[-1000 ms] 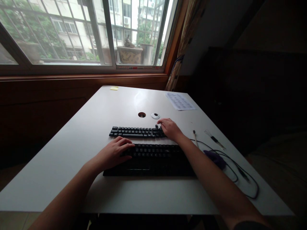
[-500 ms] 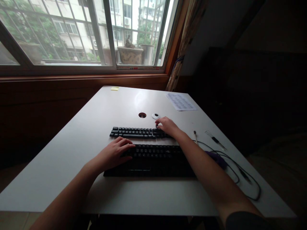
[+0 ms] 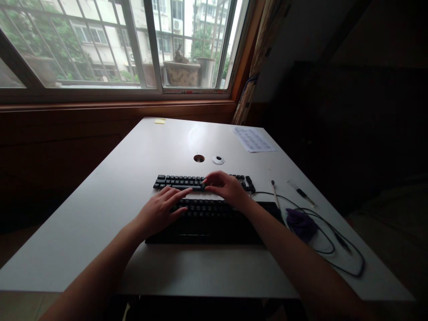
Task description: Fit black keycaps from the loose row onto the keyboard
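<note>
A black keyboard (image 3: 214,229) lies across the front of the white table, with keys along its back part and a dark, flatter front part. Behind it sit rows of black keycaps (image 3: 182,180), including a long bar-shaped one. Resting over the keyboard's left part, my left hand (image 3: 162,207) has its fingers spread, the index reaching toward the rows. My right hand (image 3: 225,189) is at the middle of the rows, thumb and forefinger bent around a small dark keycap (image 3: 203,185). That hand and wrist cover part of the rows and of the keyboard.
Right of the keyboard are a purple cloth (image 3: 302,224), a looped black cable (image 3: 329,218), a thin brush (image 3: 274,191) and a wire tool (image 3: 302,193). Farther back lie printed sheets (image 3: 254,140), a yellow note (image 3: 160,121), a round table hole (image 3: 199,158) and its white cover (image 3: 218,160).
My right hand has moved left and toward me, from the rows' back edge to their middle, uncovering their right end. My left hand has shifted slightly up and right.
</note>
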`<action>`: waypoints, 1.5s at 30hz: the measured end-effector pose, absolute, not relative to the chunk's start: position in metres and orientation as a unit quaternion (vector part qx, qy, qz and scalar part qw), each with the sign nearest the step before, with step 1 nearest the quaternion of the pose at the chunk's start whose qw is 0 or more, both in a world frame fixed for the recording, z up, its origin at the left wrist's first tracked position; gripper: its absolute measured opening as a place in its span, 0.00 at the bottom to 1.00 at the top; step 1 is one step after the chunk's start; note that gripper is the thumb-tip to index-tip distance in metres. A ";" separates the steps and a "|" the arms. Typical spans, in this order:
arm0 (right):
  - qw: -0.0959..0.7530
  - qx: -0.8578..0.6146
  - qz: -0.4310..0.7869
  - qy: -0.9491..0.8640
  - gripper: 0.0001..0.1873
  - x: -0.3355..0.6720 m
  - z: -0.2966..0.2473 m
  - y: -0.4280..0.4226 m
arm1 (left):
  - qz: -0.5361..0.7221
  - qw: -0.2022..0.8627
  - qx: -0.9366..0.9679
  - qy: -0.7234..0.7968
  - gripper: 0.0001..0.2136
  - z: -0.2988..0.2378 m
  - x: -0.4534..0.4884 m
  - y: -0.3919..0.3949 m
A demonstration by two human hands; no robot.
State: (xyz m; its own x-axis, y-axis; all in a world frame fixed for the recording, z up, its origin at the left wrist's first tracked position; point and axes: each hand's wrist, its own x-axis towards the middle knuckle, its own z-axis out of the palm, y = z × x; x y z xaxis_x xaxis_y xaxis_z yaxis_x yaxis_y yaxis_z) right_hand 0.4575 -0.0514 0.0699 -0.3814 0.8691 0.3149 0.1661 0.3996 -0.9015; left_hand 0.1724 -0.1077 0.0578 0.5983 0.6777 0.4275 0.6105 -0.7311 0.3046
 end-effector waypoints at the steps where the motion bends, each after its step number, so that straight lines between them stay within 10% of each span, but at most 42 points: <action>1: 0.431 -0.348 0.433 -0.711 0.20 0.453 0.070 -0.060 | 0.268 0.061 0.894 0.355 0.29 0.058 0.174 -0.109; 22: 0.463 -0.347 0.488 -0.654 0.17 0.452 0.074 -0.101 | 0.269 0.063 0.919 0.283 0.23 0.059 0.183 -0.116; 45: 0.330 -0.499 0.123 -0.791 0.09 0.580 0.045 -0.162 | 0.241 0.092 0.919 0.298 0.18 0.057 0.182 -0.112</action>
